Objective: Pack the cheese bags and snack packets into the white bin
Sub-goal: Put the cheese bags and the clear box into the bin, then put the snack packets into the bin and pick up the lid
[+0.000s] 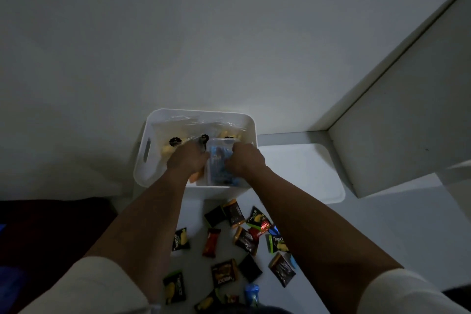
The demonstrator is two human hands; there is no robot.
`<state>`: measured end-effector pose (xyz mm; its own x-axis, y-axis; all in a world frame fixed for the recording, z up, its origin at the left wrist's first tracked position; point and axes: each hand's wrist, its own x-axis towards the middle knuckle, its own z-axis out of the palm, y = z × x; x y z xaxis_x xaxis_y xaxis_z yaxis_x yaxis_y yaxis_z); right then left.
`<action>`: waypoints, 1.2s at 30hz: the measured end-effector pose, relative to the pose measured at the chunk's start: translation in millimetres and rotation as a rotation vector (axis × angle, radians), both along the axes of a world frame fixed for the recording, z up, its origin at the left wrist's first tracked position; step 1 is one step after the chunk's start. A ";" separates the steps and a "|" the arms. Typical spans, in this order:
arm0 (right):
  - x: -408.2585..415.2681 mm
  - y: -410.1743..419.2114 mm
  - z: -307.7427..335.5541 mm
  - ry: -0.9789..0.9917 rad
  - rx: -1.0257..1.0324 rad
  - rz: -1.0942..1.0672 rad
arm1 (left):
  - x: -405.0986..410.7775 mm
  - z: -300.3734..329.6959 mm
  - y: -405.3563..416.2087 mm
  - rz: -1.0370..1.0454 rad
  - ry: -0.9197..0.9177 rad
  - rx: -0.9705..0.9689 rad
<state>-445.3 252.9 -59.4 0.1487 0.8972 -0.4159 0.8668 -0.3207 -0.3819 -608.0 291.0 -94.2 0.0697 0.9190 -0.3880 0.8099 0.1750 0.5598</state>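
The white bin (153,120) stands on a white surface against the wall and holds clear cheese bags (178,132) with yellow pieces and black labels. Both hands reach into it. My left hand (186,160) and my right hand (244,159) grip a clear bag with blue contents (216,160) between them, upright inside the bin's near side. Several small snack packets (244,237), black, green, red and blue, lie scattered on the surface in front of the bin, between my forearms.
A white lid or tray (313,173) lies flat just right of the bin. A white cabinet panel (407,122) rises at the right. A dark area (51,224) borders the surface on the left. The scene is dim.
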 end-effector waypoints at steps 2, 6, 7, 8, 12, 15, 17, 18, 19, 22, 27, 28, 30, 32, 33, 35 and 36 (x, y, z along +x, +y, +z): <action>8.9 -14.5 10.8 0.091 0.136 -0.055 | -0.2 16.5 -12.1 0.104 -0.015 0.088; 33.3 -48.0 21.9 0.191 0.353 -0.159 | 5.3 42.7 -45.6 0.160 -0.057 0.226; 40.3 -57.4 23.0 0.221 0.394 -0.194 | 7.4 48.9 -56.3 0.156 -0.047 0.263; 47.7 -68.2 24.0 0.254 0.432 -0.229 | 10.4 54.9 -67.9 0.151 -0.039 0.304; 81.9 -116.4 13.8 0.338 0.509 -0.338 | 19.3 59.1 -117.9 0.159 -0.078 0.342; 110.1 -158.7 -3.5 0.355 0.477 -0.377 | 23.8 48.1 -159.2 0.186 -0.171 0.271; 129.0 -189.6 -20.4 0.354 0.431 -0.384 | 24.7 35.9 -192.0 0.201 -0.276 0.193; 137.9 -205.1 -31.2 0.346 0.403 -0.385 | 22.0 26.5 -209.5 0.204 -0.301 0.158; 145.9 -220.2 -42.6 0.334 0.370 -0.385 | 18.4 16.5 -227.9 0.193 -0.297 0.152; 163.7 -259.7 -81.5 0.288 0.242 -0.348 | -9.2 -39.6 -276.6 0.057 -0.061 0.214; 175.9 -279.6 -138.7 0.244 0.096 -0.218 | -61.8 -117.3 -326.5 0.111 0.266 0.011; 174.1 -279.4 -145.6 0.263 0.083 -0.203 | -68.5 -131.0 -333.2 0.145 0.255 -0.021; 164.3 -283.3 -152.9 0.299 0.099 -0.132 | -73.1 -151.1 -347.6 0.111 0.253 -0.038; 150.3 -290.7 -159.7 0.236 0.162 0.003 | -67.4 -163.2 -358.9 0.014 0.274 0.019; 142.4 -296.2 -163.5 0.199 0.162 0.058 | -61.8 -166.4 -363.8 -0.024 0.277 0.057; 127.8 -307.7 -177.3 0.148 0.144 0.154 | -49.7 -169.0 -370.0 -0.086 0.262 0.138; 121.4 -312.2 -184.0 0.129 0.142 0.214 | -45.3 -170.6 -371.6 -0.119 0.254 0.186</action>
